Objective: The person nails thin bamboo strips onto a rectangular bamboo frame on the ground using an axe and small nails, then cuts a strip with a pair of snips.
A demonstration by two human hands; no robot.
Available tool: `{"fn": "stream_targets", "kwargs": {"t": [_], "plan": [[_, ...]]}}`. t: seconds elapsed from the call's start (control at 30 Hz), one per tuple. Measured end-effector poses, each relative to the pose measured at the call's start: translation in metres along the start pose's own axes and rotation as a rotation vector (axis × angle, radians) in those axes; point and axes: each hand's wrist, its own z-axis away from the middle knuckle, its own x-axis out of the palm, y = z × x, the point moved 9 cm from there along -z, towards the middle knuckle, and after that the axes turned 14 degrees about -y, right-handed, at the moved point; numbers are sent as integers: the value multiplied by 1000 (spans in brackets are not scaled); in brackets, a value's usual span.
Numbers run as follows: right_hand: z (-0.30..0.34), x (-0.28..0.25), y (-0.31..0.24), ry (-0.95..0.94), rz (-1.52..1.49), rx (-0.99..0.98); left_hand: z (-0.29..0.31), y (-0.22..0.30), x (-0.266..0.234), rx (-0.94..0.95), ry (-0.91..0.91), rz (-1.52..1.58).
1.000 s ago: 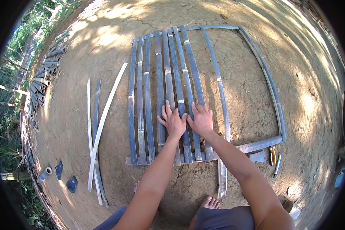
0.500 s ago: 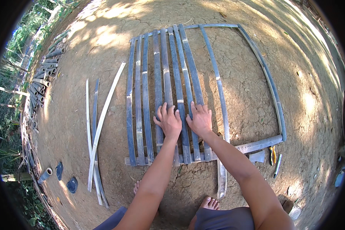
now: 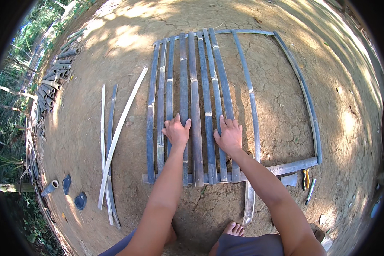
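Observation:
Several dark grey split-bamboo slats (image 3: 151,128) lie side by side across a rectangular bamboo frame (image 3: 306,94) on the ground. My left hand (image 3: 177,132) rests palm down on the slats left of the middle, thumb and fingers apart, the thumb beside one dark slat (image 3: 184,94). Over the rightmost slats of the group is my right hand (image 3: 230,136), its fingers spread and touching them. A wide gap parts this group from a lone bamboo strip (image 3: 252,111) farther right. My palms hide parts of the slats underneath.
Loose bamboo strips (image 3: 123,115) lie to the left. Yellow-handled pliers (image 3: 306,179), a metal blade (image 3: 289,180) and a marker pen (image 3: 310,191) are near the frame's right corner. Flip-flops (image 3: 80,200) and a bamboo tube (image 3: 50,187) sit lower left; cut tubes (image 3: 47,94) are piled beyond.
My left hand has moved left, from the middle slats onto the neighbouring ones. My right hand stays on the right-hand slats. The whole view has shifted slightly.

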Motion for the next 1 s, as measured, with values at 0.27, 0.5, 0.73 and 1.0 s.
{"fn": "stream_targets", "kwargs": {"t": [0.27, 0.5, 0.73, 1.0], "plan": [[0, -1, 0, 16, -23, -12, -3, -4, 3, 2, 26, 11], [0, 0, 2, 24, -34, -23, 9, 8, -13, 37, 142, 41], [0, -1, -1, 5, -8, -5, 18, 42, -15, 82, 89, -55], [-1, 0, 1, -43, -27, 25, 6, 48, -4, -73, -173, -3]]}}
